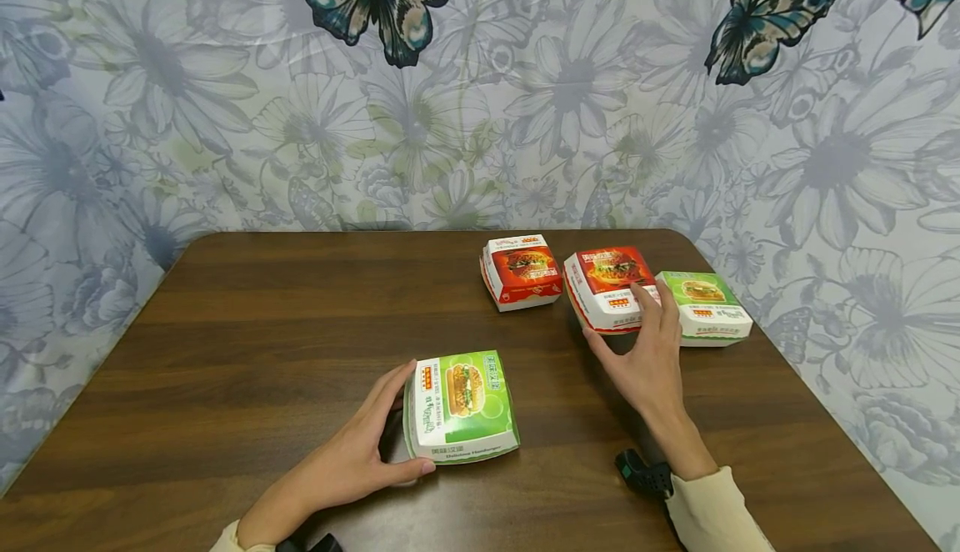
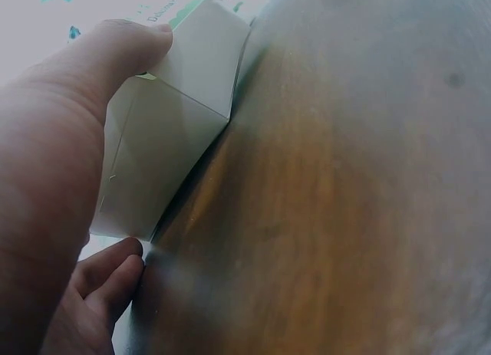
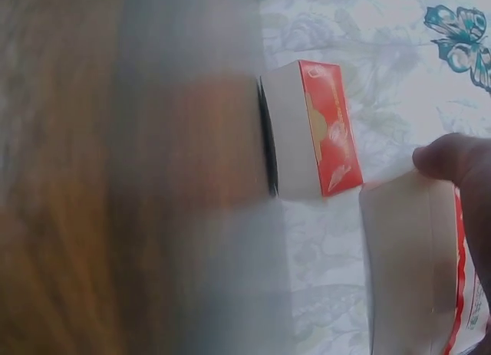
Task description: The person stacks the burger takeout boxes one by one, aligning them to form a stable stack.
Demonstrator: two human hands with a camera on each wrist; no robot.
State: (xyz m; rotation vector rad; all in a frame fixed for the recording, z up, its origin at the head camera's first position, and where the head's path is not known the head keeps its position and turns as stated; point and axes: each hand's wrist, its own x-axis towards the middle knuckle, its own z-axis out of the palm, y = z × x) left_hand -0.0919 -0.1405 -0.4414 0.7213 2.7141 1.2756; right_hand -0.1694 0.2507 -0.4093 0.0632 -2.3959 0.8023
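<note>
Green box [image 1: 468,402], likely light and crushable, is sensibly gripped at nine o'clock by left hand [image 1: 356,456], middle red box [image 1: 606,285] by right hand [image 1: 649,362].

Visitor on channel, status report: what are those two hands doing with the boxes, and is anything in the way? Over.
Left hand gripping near green box. Right hand on middle red box. Possible snag: far green box close alongside.
</note>
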